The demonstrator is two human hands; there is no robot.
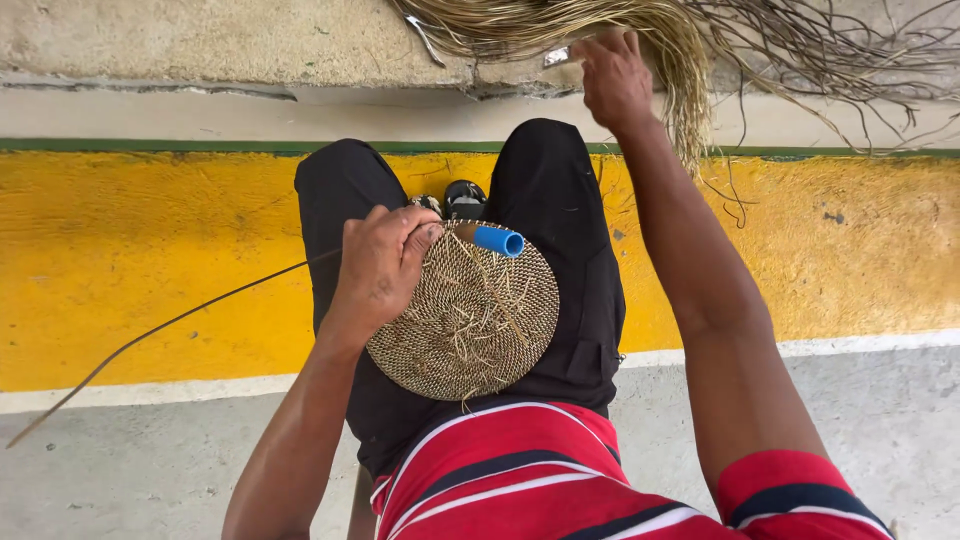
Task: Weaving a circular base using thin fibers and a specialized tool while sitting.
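My left hand (382,262) grips the left edge of a round woven disc (470,320) that rests on my lap, over black trousers. A tool with a blue tubular handle (497,240) lies at the disc's top edge, beside my left fingers. A long thin dark strand (150,335) trails from the disc to the lower left. My right hand (612,75) is stretched forward, fingers spread, touching a pile of pale dried fibres (600,30) on the concrete ledge ahead.
A yellow painted band (140,260) with a green line above it runs across the floor under my legs. Darker tangled strands (830,60) spread at the top right. Grey concrete (130,470) lies near me.
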